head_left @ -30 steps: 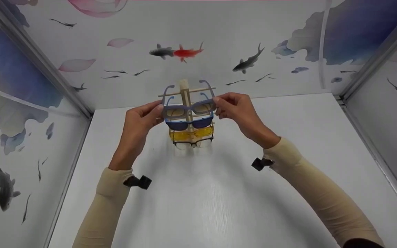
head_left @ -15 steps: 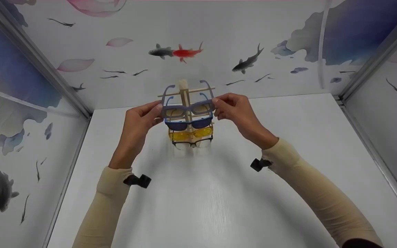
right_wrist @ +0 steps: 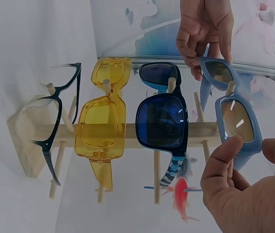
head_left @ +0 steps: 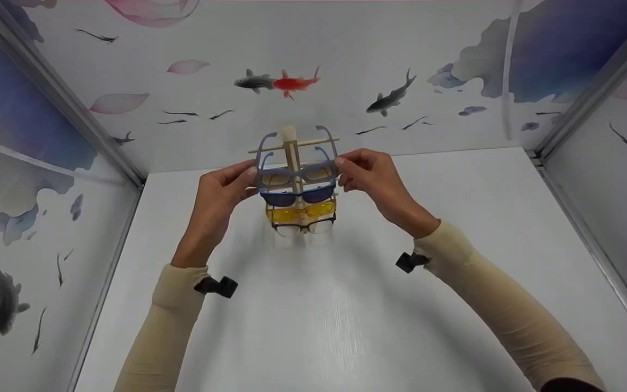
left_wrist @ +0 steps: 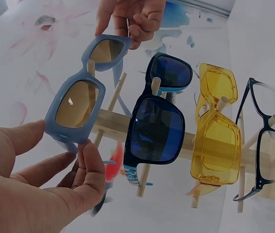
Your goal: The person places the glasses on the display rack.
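Note:
Light blue sunglasses (head_left: 275, 178) with tan lenses are at the uppermost level of a wooden glasses stand (head_left: 290, 136). My left hand (head_left: 216, 198) pinches their left end near the hinge. At the opposite end, my right hand (head_left: 377, 179) holds the frame between thumb and fingers. The temples extend back past both sides of the post. In the left wrist view, the nose bridge lies at a peg tip (left_wrist: 91, 67); whether it bears on the peg I cannot tell. Directly below hang dark blue sunglasses (left_wrist: 155, 130).
Lower on the stand are yellow glasses (left_wrist: 216, 148) and black-framed clear glasses (left_wrist: 258, 160). The stand is on a white table (head_left: 313, 316) near the back wall (head_left: 340, 49), which is printed with fish. Side panels (head_left: 36, 218) enclose the table.
The light blue sunglasses have tilted slightly, and their right side has dropped a little. My right hand has lowered slightly with them; the left hand has hardly moved.

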### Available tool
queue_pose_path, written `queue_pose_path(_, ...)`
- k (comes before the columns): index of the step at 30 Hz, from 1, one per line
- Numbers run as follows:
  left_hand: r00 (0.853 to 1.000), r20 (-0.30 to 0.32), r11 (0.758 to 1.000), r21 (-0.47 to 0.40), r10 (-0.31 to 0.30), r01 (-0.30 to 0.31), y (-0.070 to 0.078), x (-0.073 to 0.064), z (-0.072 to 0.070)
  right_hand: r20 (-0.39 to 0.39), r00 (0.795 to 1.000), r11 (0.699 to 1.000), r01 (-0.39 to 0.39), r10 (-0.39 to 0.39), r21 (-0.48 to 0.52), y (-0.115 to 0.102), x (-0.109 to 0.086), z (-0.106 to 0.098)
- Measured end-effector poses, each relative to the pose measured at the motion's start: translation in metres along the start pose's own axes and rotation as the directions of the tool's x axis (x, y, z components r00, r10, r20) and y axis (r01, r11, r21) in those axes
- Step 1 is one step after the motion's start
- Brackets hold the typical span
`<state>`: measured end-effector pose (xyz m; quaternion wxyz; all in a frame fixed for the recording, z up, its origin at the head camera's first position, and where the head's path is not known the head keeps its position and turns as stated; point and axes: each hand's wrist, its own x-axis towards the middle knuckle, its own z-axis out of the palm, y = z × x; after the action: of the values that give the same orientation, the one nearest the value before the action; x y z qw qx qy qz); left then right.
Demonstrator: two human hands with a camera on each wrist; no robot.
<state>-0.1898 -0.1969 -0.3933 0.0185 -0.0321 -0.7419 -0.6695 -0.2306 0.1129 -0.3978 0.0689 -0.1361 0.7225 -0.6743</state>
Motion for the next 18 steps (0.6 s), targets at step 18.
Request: queue_pose_path(18, 0.998, -0.054, 0.998, 0.052, 0.028, -0.026, -0.029, -0.025, -0.021, -0.020, 0.999, 0.977, 0.030, -0.035, -0.212, 0.017, -0.022, -0.030)
